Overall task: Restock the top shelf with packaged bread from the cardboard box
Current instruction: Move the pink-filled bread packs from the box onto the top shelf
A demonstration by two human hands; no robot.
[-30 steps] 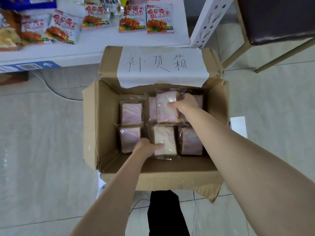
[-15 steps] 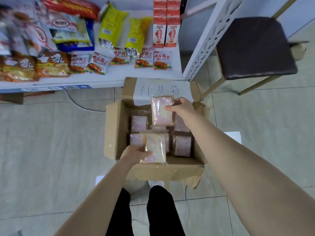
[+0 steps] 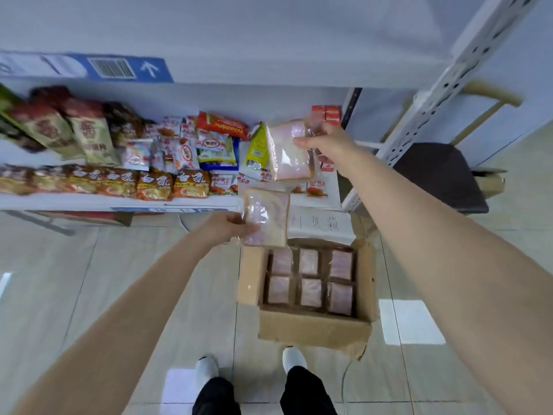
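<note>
Left grip (image 3: 223, 227) pinches a clear-wrapped pinkish bread packet (image 3: 266, 217) over the far flap of the brown cardboard box (image 3: 311, 327); right grip (image 3: 326, 142) clamps a second bread packet (image 3: 288, 151) higher, beyond that box.

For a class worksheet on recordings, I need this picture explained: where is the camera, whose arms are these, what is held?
No machine here: a person wears one wide-angle camera on the head, looking down at their own arms. The left hand grips one bread packet; the right hand holds a second bread packet higher, in front of the snack shelf. On the floor stands an open cardboard box with six more packets showing. A dark chair stands at the right.
</note>
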